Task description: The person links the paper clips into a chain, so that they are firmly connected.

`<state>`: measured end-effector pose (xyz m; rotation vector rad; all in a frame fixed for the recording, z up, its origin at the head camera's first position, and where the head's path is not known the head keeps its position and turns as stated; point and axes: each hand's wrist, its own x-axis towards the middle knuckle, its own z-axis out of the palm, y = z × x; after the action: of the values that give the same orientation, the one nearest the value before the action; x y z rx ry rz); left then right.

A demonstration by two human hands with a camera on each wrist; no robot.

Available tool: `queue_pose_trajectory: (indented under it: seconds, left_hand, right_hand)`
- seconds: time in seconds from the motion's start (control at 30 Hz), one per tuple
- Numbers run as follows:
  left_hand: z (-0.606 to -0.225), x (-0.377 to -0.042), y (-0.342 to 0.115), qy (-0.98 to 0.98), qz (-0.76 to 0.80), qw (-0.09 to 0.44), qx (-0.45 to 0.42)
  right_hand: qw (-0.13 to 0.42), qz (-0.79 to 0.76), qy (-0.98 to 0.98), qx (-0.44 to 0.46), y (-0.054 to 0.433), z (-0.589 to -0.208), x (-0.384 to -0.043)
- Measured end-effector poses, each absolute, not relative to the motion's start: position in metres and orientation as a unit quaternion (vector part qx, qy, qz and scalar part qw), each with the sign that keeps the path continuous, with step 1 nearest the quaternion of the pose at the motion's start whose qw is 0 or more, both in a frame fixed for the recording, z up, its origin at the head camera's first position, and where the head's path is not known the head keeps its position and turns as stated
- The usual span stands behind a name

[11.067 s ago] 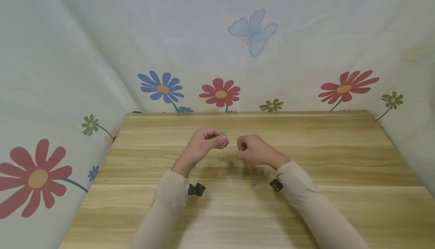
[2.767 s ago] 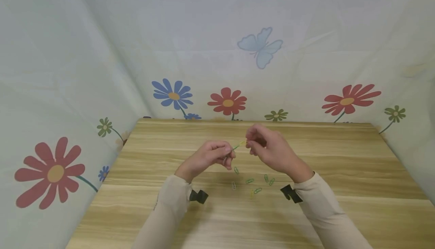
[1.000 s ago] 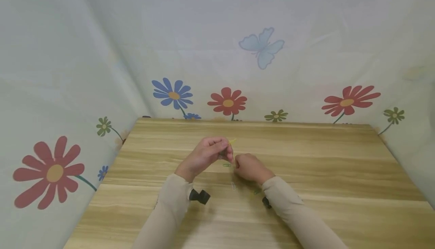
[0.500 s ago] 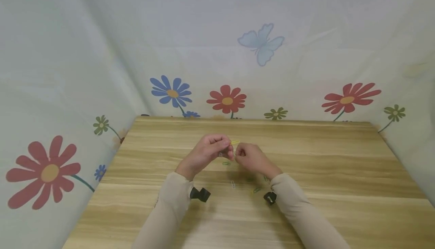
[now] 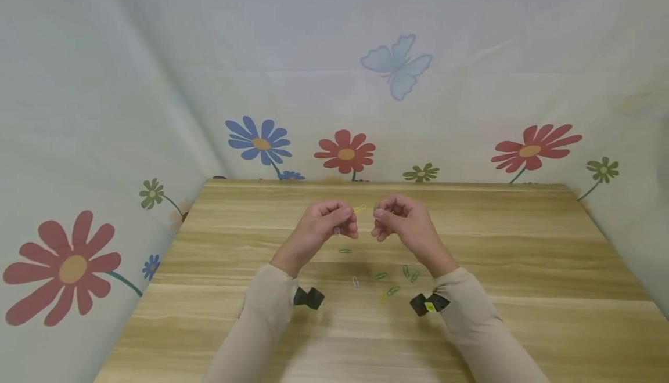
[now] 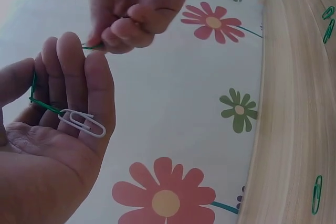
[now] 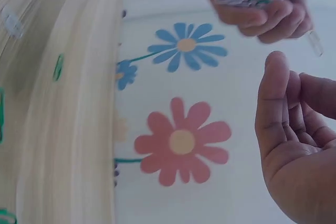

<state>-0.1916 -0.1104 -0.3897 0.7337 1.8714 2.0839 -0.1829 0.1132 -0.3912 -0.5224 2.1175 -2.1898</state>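
Observation:
My left hand (image 5: 326, 220) pinches a short chain of paper clips between thumb and forefinger. A yellow paper clip (image 5: 360, 209) sticks out from its fingertips toward the right hand. In the left wrist view, a green paper clip (image 6: 44, 106) of the chain runs down from the thumb, and a white paper clip (image 6: 84, 123) linked to it lies across the fingers. Level with it and a small gap away, my right hand (image 5: 405, 217) pinches another green paper clip (image 6: 92, 47), apart from the yellow one. Most of that clip is hidden by the fingers.
Below the hands, loose clips lie on the wooden table (image 5: 496, 244): a white clip (image 5: 356, 282), a yellow clip (image 5: 384, 293) and several green clips (image 5: 393, 291). One green clip (image 5: 345, 250) sits nearer the left hand. A flower-printed backdrop (image 5: 449, 98) stands behind the table.
Since half a second ago, my right hand has risen and turned, bringing a green clip up beside the left hand. Over the longer span, a yellow clip left the table and joined the left hand's chain.

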Motion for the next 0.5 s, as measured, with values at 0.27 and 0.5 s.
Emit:
queue_pose_trajectory:
  seconds: [0.27,0.5]
  left_hand:
    - [-0.385,-0.188,-0.105,0.651,0.707,0.111,0.253]
    - [-0.383,-0.187,-0.1,0.651,0.713,0.097,0.242]
  right_hand:
    - [-0.016,-0.711,0.671,-0.207,0.107,-0.382,-0.175]
    - [-0.031,-0.711,0.665,-0.225,0.105,-0.379,-0.171]
